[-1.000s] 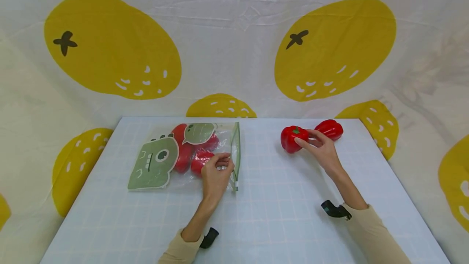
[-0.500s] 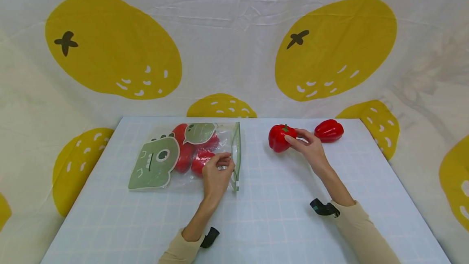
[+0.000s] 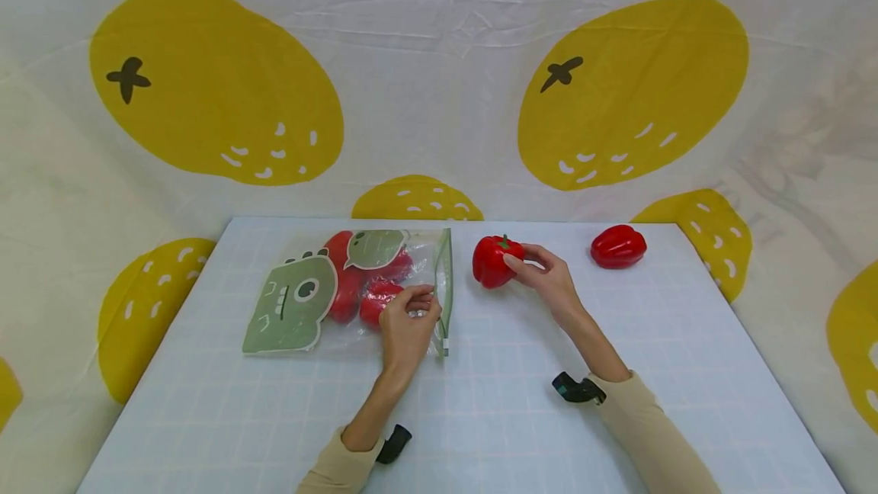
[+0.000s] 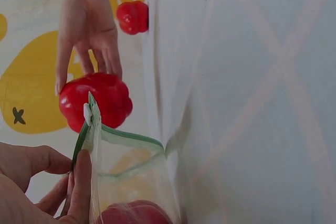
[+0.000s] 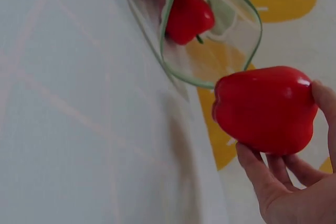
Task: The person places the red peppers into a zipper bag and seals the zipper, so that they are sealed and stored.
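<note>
My left hand (image 3: pixel 408 325) pinches the rim of a clear zip bag (image 3: pixel 350 343) with a green dinosaur print. In the right wrist view the bag's green-edged mouth (image 5: pixel 261 27) gapes wide, and a red bell pepper (image 5: pixel 190 18) lies inside. Several red items show through the plastic in the head view. My right hand (image 3: pixel 552 284) grips another red bell pepper (image 3: pixel 495 261) by thumb and fingers, held above the table just right of the bag's mouth. Its green stem points up in the head view.
One more red bell pepper (image 3: pixel 618 247) lies on its side at the table's back right. The table (image 3: pixel 494 418) has a pale checked cloth. Behind it hangs a white cloth (image 3: pixel 425 97) printed with yellow fruit.
My right hand has carried its bell pepper leftward, away from the lying pepper and closer to the bag's mouth. My left hand keeps its hold on the bag and stays put.
</note>
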`<state>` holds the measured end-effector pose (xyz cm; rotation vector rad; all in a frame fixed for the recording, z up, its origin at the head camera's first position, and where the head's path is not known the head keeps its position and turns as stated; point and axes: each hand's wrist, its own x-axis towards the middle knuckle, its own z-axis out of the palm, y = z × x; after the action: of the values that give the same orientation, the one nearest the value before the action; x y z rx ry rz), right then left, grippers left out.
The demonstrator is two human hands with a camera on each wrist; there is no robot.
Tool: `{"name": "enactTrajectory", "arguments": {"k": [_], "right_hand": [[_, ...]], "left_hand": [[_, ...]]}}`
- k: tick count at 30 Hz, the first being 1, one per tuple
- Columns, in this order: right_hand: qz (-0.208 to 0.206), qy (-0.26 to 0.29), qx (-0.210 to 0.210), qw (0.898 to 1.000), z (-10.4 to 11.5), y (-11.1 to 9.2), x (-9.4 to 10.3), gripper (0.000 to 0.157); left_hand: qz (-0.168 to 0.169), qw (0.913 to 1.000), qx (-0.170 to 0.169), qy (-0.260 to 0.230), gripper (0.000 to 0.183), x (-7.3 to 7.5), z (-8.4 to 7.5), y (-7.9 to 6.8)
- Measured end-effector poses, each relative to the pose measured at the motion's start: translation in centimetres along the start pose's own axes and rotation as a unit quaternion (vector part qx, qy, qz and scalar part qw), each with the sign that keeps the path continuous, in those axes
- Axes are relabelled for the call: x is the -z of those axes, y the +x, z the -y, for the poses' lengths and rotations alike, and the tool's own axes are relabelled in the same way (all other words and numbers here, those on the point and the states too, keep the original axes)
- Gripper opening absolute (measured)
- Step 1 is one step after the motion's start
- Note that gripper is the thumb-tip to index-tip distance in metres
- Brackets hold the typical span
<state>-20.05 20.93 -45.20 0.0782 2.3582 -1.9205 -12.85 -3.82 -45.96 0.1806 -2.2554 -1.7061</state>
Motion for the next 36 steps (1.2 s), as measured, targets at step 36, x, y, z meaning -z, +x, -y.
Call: {"name": "enactTrajectory", "arguments": {"k": [36], "right_hand": [[0.052,0.032,0.001,0.998,-0.7,1.8,-9.2,0.058]], "left_hand": [[0.002,0.9998,-0.021,-0.006,0.021,0.3,0.0,0.1]]}}
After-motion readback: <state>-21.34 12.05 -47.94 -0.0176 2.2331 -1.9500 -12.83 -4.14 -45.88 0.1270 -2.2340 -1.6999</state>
